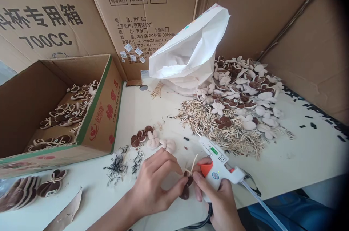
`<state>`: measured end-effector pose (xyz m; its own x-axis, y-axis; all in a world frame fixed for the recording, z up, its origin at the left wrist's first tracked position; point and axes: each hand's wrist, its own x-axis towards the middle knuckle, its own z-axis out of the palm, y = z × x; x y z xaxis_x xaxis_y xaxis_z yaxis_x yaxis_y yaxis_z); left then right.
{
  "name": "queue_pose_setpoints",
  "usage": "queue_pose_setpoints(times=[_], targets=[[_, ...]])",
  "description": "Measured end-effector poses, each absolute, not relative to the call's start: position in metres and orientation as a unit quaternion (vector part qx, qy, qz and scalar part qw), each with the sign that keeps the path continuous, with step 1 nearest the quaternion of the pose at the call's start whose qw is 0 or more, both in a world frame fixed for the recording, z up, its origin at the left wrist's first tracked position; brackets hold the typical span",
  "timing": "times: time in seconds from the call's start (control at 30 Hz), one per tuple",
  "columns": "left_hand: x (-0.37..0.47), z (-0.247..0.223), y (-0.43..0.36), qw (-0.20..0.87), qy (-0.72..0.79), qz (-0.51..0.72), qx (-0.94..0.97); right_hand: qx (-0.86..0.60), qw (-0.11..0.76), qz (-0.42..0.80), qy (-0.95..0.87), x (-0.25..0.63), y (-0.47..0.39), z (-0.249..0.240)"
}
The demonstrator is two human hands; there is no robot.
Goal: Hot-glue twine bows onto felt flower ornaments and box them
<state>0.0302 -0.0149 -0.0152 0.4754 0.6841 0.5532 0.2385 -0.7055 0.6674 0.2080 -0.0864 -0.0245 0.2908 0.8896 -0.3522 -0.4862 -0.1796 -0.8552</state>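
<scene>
My left hand [156, 180] is closed, thumb and forefinger pinching a small brown flower-shaped fabric piece [185, 191]. A cream cord [194, 163] sticks up from the top of this piece. In my right hand [222, 202] is a white glue gun [218, 163] with an orange trigger, its nozzle pointing away to the upper left. The right thumb and fingertips also come up against the fabric piece and cord. Fingers partly hide the piece. Just beyond lie a few pink and brown petal pieces [152, 139] and a tuft of dark threads [117, 165].
At the left stands an open carton [94, 129] with finished bow-tied pieces inside. A heap of cream cords [223, 133] and a pile of petal pieces [245, 89] lie at the right. Behind them leans a white bag [188, 60]. Black bits [313, 125] are scattered at far right.
</scene>
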Motion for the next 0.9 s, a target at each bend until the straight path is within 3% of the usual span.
queue_pose_setpoints(times=[0.6,0.9], targets=[[0.038,-0.012,-0.021,0.305,0.288,0.425,0.802,-0.55,0.582,0.558,-0.215,0.206,-0.087,-0.02],[0.042,-0.014,-0.021,0.213,0.295,0.411,0.836,-0.554,0.573,0.559,-0.226,0.204,-0.089,-0.021]])
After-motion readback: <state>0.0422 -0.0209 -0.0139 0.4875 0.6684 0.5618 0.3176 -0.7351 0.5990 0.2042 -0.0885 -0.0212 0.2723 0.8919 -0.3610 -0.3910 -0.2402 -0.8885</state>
